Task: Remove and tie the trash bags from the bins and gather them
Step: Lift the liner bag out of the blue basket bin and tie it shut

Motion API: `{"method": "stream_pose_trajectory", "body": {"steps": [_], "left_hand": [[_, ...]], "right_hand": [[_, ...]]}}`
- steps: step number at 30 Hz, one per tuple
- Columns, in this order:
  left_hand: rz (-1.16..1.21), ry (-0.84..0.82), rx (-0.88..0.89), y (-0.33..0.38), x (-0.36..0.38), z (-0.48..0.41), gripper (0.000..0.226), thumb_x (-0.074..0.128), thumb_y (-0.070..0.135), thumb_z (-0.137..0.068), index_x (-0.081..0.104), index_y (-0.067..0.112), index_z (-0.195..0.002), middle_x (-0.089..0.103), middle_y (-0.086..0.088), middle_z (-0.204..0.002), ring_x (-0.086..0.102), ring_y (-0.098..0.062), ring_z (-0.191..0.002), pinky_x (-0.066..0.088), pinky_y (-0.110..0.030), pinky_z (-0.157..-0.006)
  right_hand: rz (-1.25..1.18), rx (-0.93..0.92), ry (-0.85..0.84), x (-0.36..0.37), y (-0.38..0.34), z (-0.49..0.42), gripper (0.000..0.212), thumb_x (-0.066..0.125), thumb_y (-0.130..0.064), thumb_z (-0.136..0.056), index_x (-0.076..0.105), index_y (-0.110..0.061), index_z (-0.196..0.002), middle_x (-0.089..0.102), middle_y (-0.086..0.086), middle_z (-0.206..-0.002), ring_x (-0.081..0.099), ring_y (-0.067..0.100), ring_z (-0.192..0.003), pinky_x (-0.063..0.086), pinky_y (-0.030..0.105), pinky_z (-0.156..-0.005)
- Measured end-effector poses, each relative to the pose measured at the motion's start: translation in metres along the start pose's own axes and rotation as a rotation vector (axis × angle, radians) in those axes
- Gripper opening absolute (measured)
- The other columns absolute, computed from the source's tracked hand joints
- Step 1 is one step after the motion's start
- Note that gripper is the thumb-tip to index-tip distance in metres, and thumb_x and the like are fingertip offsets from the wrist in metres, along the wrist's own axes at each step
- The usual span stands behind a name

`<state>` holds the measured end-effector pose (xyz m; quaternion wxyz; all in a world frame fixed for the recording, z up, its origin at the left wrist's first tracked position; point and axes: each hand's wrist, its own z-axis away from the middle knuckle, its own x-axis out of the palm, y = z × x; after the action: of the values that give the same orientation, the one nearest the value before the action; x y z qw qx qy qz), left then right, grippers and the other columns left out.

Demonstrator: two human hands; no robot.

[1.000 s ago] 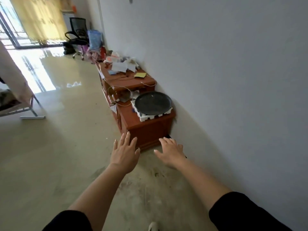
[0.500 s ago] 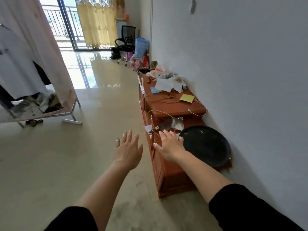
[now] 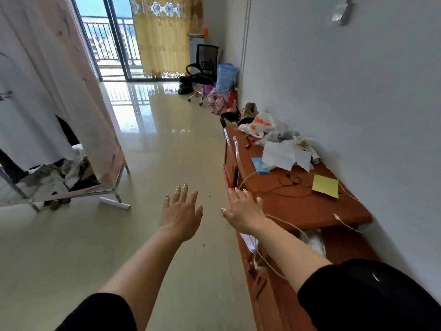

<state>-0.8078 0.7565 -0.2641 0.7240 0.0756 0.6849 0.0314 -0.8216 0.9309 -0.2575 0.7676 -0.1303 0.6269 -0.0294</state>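
Grip slack; left hand (image 3: 181, 212) and right hand (image 3: 243, 210), two, spread and empty; one cabinet (image 3: 298, 201) near.

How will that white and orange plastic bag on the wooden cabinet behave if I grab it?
The plastic bag looks thin and crumpled, so it will probably flop and sag. It seems loosely filled, so it is likely light. Loose papers lie close beside it and may shift too.
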Motion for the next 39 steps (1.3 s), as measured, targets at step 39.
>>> {"method": "stream_pose_trajectory", "body": {"steps": [39], "left_hand": [[0.115, 0.045, 0.233, -0.179, -0.103, -1.113, 0.048, 0.031, 0.036, -0.1, 0.03, 0.019, -0.145, 0.021, -0.008, -0.158, 0.016, -0.025, -0.146, 0.014, -0.041, -0.119]], "right_hand": [[0.024, 0.194, 0.039, -0.208, 0.016, -1.077, 0.068, 0.033, -0.047, -0.098, 0.009, -0.018, -0.155, 0.008, 0.004, -0.162, 0.003, 0.024, -0.149, 0.005, 0.055, -0.116]]}}
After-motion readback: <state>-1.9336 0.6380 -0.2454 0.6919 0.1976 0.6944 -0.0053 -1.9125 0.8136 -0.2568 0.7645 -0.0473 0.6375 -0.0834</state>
